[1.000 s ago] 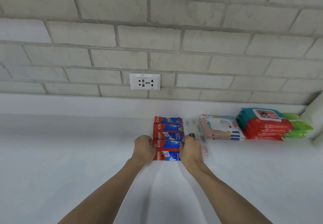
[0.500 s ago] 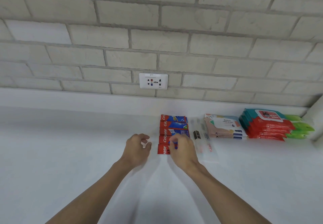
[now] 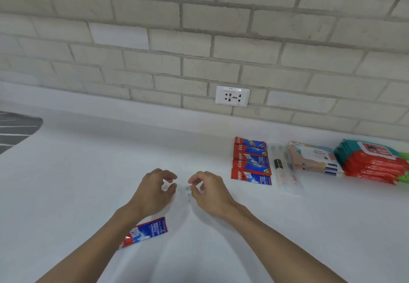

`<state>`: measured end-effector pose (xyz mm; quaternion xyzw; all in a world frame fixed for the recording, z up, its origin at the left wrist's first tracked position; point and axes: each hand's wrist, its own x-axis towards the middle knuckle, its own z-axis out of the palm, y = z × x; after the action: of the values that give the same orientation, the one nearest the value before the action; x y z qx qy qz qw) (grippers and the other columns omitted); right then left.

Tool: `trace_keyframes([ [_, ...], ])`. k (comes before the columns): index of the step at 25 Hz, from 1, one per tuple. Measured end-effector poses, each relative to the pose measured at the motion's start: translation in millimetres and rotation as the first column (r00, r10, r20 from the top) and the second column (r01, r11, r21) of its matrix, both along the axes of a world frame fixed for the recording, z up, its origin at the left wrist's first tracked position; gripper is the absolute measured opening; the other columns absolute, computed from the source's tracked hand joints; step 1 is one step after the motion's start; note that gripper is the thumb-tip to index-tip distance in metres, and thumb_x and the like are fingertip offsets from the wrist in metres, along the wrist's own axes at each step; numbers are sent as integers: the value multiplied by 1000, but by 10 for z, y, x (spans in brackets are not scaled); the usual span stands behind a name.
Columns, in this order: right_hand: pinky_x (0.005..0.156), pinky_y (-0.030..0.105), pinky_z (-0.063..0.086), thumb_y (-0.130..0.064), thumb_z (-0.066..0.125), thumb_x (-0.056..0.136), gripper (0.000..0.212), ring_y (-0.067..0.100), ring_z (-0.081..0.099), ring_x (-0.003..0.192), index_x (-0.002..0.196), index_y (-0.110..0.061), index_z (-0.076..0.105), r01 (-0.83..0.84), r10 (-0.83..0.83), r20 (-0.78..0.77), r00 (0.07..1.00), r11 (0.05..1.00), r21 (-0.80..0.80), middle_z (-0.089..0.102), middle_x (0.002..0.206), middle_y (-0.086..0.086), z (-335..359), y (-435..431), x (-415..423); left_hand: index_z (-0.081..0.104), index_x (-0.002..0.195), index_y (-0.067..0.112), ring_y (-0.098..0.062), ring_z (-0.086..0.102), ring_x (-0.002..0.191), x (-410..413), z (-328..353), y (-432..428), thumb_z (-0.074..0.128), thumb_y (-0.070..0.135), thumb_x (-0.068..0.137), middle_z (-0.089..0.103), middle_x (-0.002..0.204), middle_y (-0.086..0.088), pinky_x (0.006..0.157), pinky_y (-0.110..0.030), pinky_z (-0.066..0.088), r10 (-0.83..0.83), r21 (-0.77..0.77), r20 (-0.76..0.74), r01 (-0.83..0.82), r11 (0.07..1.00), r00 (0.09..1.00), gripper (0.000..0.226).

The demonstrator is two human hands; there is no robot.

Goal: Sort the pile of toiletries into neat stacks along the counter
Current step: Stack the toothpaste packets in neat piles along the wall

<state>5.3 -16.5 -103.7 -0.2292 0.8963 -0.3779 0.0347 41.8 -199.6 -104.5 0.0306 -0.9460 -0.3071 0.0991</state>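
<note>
Colgate toothpaste boxes (image 3: pixel 251 163) lie in a neat row on the white counter (image 3: pixel 88 172), toothbrush packets (image 3: pixel 285 167) and wet-wipe packs (image 3: pixel 314 159) just to their right. One stray toothpaste box (image 3: pixel 148 230) lies partly under the left forearm; the left hand (image 3: pixel 155 188) and right hand (image 3: pixel 209 191) hover close together, fingers loosely curled, holding nothing.

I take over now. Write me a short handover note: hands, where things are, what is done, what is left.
Left hand and right hand: both empty, fingers loosely curled, over the counter.
Near the wall, left to right: toothpaste row, toothbrushes, beige wipes, red wipes.
Done: these four groups look sorted.
Left: one stray toothpaste box lies by the left forearm; probably add it to the row.
</note>
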Motion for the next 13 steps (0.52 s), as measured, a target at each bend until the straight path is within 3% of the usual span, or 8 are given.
trace_keyframes([
  [7, 90, 19, 44, -36, 64, 88, 32, 4, 51, 101, 119, -27, 60, -197, 182, 152, 971, 976, 90, 58, 116, -8, -207, -387, 377, 62, 115, 30, -7, 54, 98, 589, -60, -595, 62, 36, 88, 61, 112, 13, 85, -20, 48, -29, -106, 239, 56, 993, 971, 28],
  [10, 98, 24, 42, -47, 66, 81, 47, 7, 44, 113, 125, -32, 56, -259, 235, 150, 960, 951, 166, 51, 119, -11, -275, -470, 457, 62, 111, 32, -4, 53, 97, 742, -60, -733, 69, 46, 78, 59, 107, 14, 84, -18, 46, -94, -164, 368, 165, 973, 925, 37],
  [13, 96, 26, 40, -56, 67, 77, 56, 9, 39, 112, 127, -34, 54, -293, 278, 94, 956, 916, 273, 43, 117, -11, -326, -510, 504, 63, 110, 33, -4, 52, 95, 812, -81, -758, 73, 49, 69, 58, 103, 15, 82, -19, 47, -113, -217, 439, 227, 949, 891, 44],
])
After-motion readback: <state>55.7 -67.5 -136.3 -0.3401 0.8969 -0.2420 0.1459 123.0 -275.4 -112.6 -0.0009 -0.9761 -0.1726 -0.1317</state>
